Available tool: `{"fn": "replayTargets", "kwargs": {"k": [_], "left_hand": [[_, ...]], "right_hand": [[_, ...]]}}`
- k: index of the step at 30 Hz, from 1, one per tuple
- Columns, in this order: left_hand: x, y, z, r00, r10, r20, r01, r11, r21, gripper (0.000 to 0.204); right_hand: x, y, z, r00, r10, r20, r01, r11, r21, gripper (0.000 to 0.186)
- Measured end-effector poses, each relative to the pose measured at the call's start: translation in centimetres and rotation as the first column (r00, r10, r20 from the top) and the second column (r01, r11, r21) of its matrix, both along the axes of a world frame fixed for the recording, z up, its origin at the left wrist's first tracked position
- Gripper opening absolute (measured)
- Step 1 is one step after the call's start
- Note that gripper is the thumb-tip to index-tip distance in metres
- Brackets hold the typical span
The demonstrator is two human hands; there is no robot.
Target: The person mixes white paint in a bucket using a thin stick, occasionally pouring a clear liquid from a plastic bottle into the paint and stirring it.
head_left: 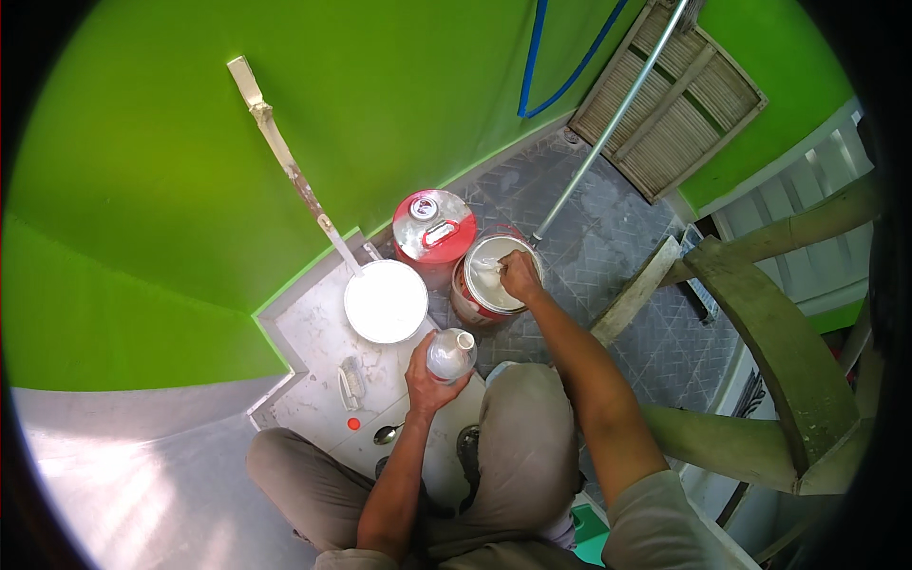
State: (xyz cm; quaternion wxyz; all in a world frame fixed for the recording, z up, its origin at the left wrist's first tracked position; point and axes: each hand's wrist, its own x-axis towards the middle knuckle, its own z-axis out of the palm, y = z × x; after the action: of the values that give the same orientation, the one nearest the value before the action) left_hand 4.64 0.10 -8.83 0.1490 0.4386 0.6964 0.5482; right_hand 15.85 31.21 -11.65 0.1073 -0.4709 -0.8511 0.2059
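Note:
My left hand point(429, 382) is wrapped round a clear plastic bottle point(450, 355) whose uncapped neck points up. Over the open paint can point(474, 308) my right hand point(519, 276) is closed, fingers pinched at something pale that I cannot make out. Whitish paint shows inside that can. A round tub point(387, 302) of bright white paint stands to the left, a paint-smeared wooden stick point(296, 176) leaning from it against the wall. Behind the paint can is a red and silver metal can point(434, 228) with a top handle and a round cap.
An orange bottle cap point(353, 424), a metal spoon point(387, 434) and a whitish brush-like item point(351, 383) lie on the pale ledge by my knees. A long metal pole point(617, 114) slants past the paint can. Bamboo furniture point(769, 361) stands close on the right; a louvered panel point(670, 100) leans behind.

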Motion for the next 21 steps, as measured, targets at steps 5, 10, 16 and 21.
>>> {"fn": "replayTargets", "kwargs": {"k": [5, 10, 16, 21], "left_hand": [[-0.2, -0.7, 0.0, 0.998, 0.059, 0.012, -0.06, 0.998, 0.032, 0.099], [-0.1, 0.3, 1.2, 0.998, 0.066, -0.004, -0.065, 0.996, 0.063, 0.1], [-0.3, 1.5, 3.0, 0.995, 0.09, -0.042, -0.086, 0.994, 0.072, 0.101], [-0.6, 2.7, 4.0, 0.997, 0.078, -0.025, -0.076, 0.994, 0.082, 0.101]], "right_hand": [[-1.2, -2.7, 5.3, 0.997, -0.075, 0.028, 0.077, 0.994, -0.082, 0.027], [0.6, -3.6, 7.3, 0.992, -0.099, -0.072, 0.106, 0.989, 0.1, 0.03], [1.9, -3.7, 9.0, 0.986, -0.088, -0.141, 0.098, 0.993, 0.066, 0.031], [2.3, -3.4, 10.7, 0.975, -0.034, -0.222, 0.064, 0.989, 0.13, 0.028]]}}
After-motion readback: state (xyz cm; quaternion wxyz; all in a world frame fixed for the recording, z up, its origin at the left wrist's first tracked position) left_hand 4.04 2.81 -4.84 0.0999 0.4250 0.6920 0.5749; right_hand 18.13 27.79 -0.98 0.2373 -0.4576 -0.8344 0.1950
